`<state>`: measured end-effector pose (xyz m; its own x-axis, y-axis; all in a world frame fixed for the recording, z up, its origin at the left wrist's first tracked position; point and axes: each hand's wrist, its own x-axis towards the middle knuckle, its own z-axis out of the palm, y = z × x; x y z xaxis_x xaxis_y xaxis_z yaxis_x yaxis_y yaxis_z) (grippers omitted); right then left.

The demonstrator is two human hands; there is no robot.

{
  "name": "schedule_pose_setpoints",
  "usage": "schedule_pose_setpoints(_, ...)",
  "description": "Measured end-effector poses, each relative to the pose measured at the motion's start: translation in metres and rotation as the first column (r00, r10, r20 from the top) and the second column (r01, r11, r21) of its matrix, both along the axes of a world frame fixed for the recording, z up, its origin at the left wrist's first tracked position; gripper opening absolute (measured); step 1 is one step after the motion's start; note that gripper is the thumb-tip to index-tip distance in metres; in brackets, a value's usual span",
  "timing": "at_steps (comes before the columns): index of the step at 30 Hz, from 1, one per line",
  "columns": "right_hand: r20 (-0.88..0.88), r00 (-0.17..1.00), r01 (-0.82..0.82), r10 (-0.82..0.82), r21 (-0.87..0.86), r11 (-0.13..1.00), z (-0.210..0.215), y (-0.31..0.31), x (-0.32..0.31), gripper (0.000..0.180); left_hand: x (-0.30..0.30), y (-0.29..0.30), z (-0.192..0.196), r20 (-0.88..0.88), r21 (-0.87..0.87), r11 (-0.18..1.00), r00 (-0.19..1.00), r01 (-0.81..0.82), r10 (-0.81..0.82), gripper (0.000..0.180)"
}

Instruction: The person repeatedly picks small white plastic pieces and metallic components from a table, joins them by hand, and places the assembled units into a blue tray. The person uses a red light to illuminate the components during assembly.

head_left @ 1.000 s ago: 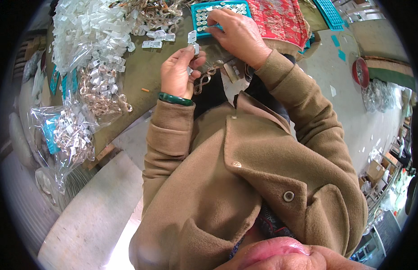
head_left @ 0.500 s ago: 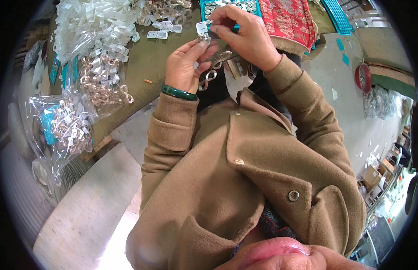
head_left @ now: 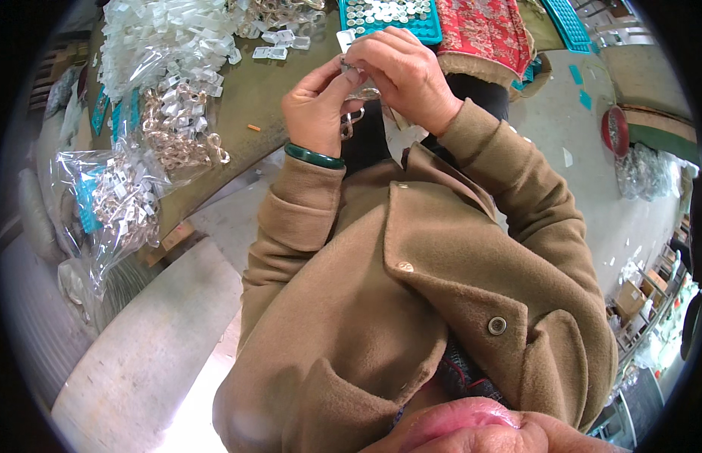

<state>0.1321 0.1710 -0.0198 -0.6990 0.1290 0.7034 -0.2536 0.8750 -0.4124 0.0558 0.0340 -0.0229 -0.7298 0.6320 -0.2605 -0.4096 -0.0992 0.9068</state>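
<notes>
My left hand, with a green bangle at its wrist, is closed in a pinch on the upper end of a metal link chain. The chain's large twisted loops hang down below the fingers. A small white plastic tag sticks up above the fingertips at the chain's top. My right hand is closed over the same spot, thumb and fingers meeting the left hand's fingertips. The right fingers hide the exact part that they grip. Just beyond the hands lies a teal tray holding many small round pale pieces.
A heap of white plastic tags covers the table's far left. Rose-gold chains with tags lie nearer, beside a clear plastic bag of similar pieces. A red floral cloth is to the right. Several loose tags lie near the heap.
My right hand has come down and left, closing over the chain's top where the left fingers pinch. It now covers part of the tag and metal. The hanging loops are less visible.
</notes>
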Motion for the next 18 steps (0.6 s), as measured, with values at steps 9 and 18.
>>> schedule_pose_setpoints(9,0.199,0.949,0.051,0.245,-0.863,0.503,0.007,-0.001,0.000,0.018,-0.002,-0.006,0.007,-0.017,0.023,0.999,0.999,0.033,-0.032,0.028)
schedule_pose_setpoints(18,0.242,0.934,0.085,0.262,-0.864,0.496,0.011,-0.013,0.007,0.027,-0.001,-0.007,0.004,0.329,0.102,0.986,0.931,0.130,-0.157,0.027)
